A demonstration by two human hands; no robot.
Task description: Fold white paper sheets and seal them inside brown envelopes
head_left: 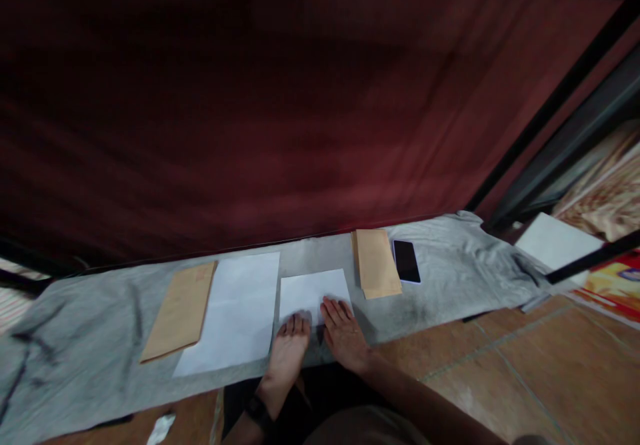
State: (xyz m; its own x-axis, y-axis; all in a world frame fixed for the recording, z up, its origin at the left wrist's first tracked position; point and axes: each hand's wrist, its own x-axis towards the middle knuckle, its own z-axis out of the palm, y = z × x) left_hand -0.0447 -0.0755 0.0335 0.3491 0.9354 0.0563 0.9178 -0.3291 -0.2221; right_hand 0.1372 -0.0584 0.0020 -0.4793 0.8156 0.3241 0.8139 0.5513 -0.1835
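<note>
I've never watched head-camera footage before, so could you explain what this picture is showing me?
There's no machine here. A camera on a person's head looks forward and down, so you see the wearer's own hands. The left hand and right hand rest on a small white sheet; neither appears to grip anything. It lies on a grey cloth. To its left is a larger white sheet, partly overlapped by a brown paper packet. To its right are another brown packet and a phone.
</note>
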